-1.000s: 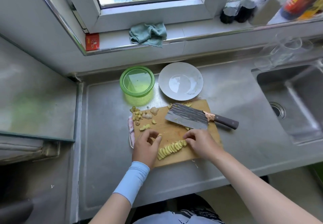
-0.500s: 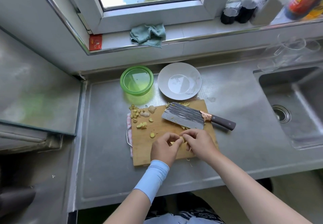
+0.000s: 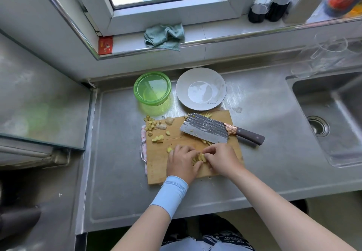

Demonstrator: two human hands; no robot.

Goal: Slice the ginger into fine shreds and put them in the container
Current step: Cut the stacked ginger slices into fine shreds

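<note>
Pale yellow ginger slices (image 3: pixel 198 157): small bunch, lower centre of frame, lying on the rectangular wooden cutting board (image 3: pixel 156 170). Left hand (image 3: pixel 181 162) and right hand (image 3: pixel 221 159) meet over it. Fingers of both are curled in and pinch the bunch from either side. Most of the bunch is hidden under the fingers. Neither hand holds a tool.

Broad steel cleaver with dark handle (image 3: pixel 205 131): flat on the board just above the hands, handle pointing right and overhanging the board edge. A few thin yellow shreds (image 3: pixel 207 115) show at the board's top edge behind the blade. Knobbly ginger offcuts (image 3: pixel 154 127) lie scattered at the board's upper left corner.

Translucent green round container (image 3: pixel 151 89): on the stainless steel counter (image 3: pixel 117 152) above the board. Nothing seen inside. White round plate (image 3: pixel 200 89) just to its right.

Judgement: the step in hand is gathering the slices into a tidy stack for shredding. This lot is not yet shredded, and the container is unfilled. The next move calls for the left hand alone to pin the stack, fingertips tucked back, while the right takes the cleaver by its handle. Risk: the slices may slide apart once released.
</note>
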